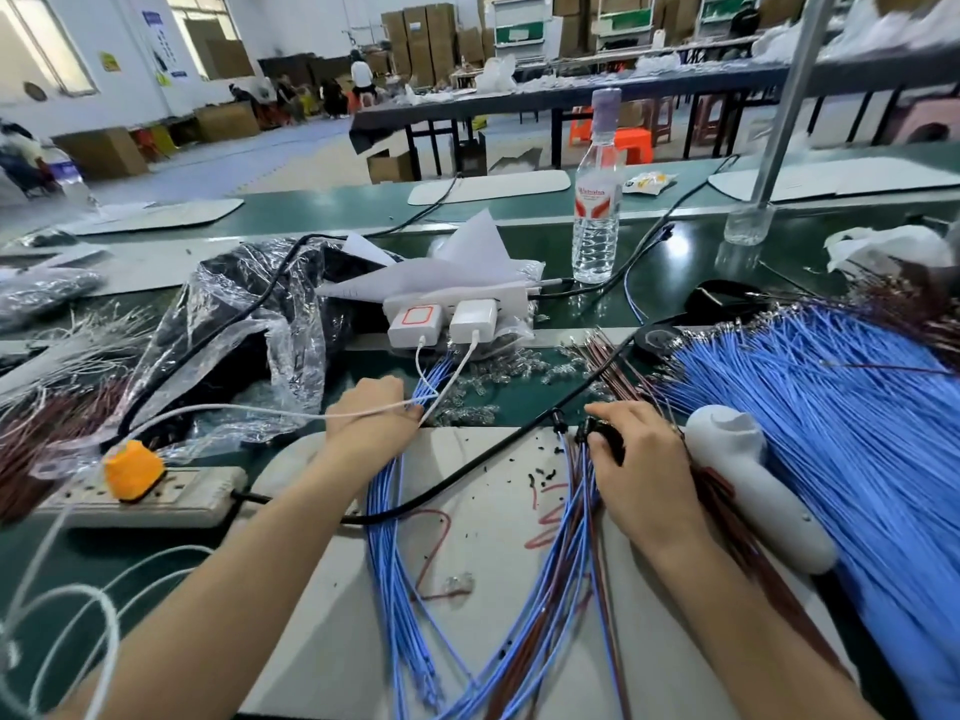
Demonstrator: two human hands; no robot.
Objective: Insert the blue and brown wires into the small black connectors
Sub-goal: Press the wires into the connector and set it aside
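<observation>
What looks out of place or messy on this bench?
Small black bits lie scattered on the grey mat, with stray brown wires loose from the bundles. A black power cable also crosses the mat.

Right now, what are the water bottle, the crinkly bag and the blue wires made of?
The water bottle looks like clear, glossy plastic: you see through it. The crinkly bag seems thin, shiny plastic film, full of wrinkles and glints. The blue wires look coated in smooth blue plastic or rubber; what is inside is hidden.
</observation>
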